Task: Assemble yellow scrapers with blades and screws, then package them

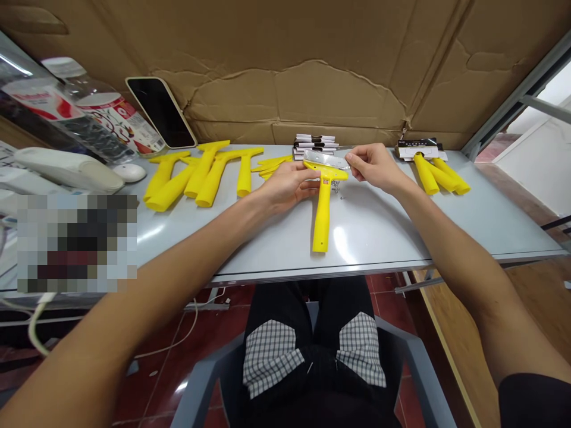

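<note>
A yellow plastic scraper handle [322, 217] points down toward the table's front edge, its wide head at the top. My left hand [289, 187] grips it by the left side of that head. Along the head's upper edge lies a thin silvery blade [328, 159]. The fingertips of my right hand [370, 166] are pinched on the blade's right end. Small metal screws [335, 188] lie scattered on the table just right of the handle. Behind my hands sits a stack of black-and-white packets [314, 141], and flat yellow pieces [270, 165] are left of it.
Several yellow handles [212, 178] lie at the left; more yellow handles [439, 175] with black-and-white cards lie at the right. Bottles [111, 113], a phone [161, 113] and a white mouse [129, 172] stand or lie at the back left. A cardboard sheet [276, 53] backs the table.
</note>
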`<state>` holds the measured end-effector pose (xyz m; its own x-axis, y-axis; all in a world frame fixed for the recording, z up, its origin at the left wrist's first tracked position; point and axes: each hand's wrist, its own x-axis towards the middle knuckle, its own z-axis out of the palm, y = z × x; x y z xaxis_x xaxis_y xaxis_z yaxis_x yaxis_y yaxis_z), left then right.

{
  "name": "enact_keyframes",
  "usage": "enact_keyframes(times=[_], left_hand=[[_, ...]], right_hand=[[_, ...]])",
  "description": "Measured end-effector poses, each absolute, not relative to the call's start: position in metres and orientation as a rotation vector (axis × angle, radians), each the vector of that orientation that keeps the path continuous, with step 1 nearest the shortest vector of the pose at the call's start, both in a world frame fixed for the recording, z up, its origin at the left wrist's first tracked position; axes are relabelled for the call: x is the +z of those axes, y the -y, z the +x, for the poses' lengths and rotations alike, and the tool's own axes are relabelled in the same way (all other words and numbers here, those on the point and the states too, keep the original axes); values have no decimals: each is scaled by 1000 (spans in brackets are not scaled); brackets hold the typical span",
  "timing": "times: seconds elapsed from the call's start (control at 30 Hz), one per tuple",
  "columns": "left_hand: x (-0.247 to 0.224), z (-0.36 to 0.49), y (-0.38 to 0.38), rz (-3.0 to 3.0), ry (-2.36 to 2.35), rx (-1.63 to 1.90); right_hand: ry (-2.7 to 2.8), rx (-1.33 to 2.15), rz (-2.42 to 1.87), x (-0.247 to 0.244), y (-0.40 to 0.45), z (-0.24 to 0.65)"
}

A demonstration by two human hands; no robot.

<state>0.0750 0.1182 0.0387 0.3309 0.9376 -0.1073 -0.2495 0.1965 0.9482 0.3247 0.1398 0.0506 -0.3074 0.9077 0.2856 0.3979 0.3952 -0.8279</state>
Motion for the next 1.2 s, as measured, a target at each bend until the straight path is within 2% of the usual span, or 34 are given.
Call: enact_keyframes(times=[0.77, 1.2], left_hand=[[37, 78, -116, 1038, -813, 1039], [35, 80, -114, 1026, -823, 1050]], right_hand=[[1892, 764, -1145, 51, -134, 313], [1698, 1035, -1190, 45, -133, 304]])
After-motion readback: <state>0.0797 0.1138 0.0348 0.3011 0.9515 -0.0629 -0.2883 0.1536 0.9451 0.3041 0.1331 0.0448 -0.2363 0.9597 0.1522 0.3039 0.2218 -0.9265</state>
